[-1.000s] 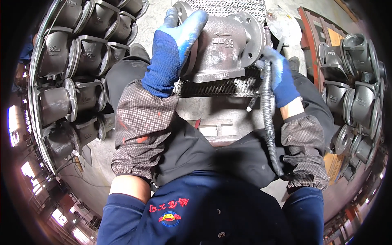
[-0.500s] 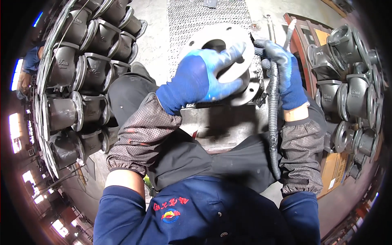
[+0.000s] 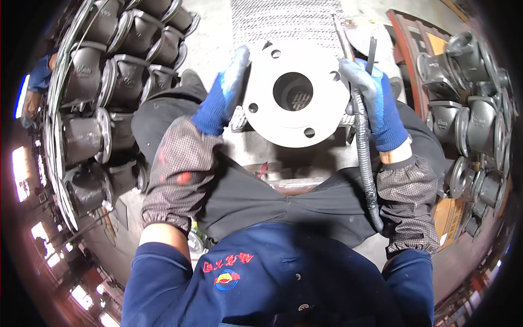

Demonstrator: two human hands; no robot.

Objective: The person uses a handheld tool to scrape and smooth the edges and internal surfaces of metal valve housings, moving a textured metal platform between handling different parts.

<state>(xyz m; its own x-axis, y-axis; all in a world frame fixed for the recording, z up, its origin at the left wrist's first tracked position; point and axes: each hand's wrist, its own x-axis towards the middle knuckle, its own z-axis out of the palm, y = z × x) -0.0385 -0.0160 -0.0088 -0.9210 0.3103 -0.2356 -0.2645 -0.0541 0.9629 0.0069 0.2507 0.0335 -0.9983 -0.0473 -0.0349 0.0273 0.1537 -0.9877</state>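
A grey flanged metal casting (image 3: pixel 267 117) stands in front of me, its round flange with bolt holes facing up and a bore through the middle. My left hand (image 3: pixel 231 82), in a blue glove, lies along the flange's left edge with fingers stretched out; its thumb is hidden. At the right edge my gloved right hand (image 3: pixel 373 90) is closed round a hose-fed hand tool with a thin shaft (image 3: pixel 342 35) pointing away from me. A dark rod (image 3: pixel 372 52) sticks up beside that hand. From the grip a grey corrugated hose (image 3: pixel 363 147) runs down toward my right forearm.
Stacked dark flanged castings (image 3: pixel 84 136) fill the left side. More castings (image 3: pixel 482 128) sit at the right, by a reddish metal frame (image 3: pixel 406 60) and a cardboard box (image 3: pixel 449 218). A ridged mat (image 3: pixel 286 22) extends beyond the work. My knees flank the casting.
The casting has turned so its flange now faces up squarely. My left hand has moved from across the flange to its left edge. The right hand still holds the tool, its shaft tilted more leftward.
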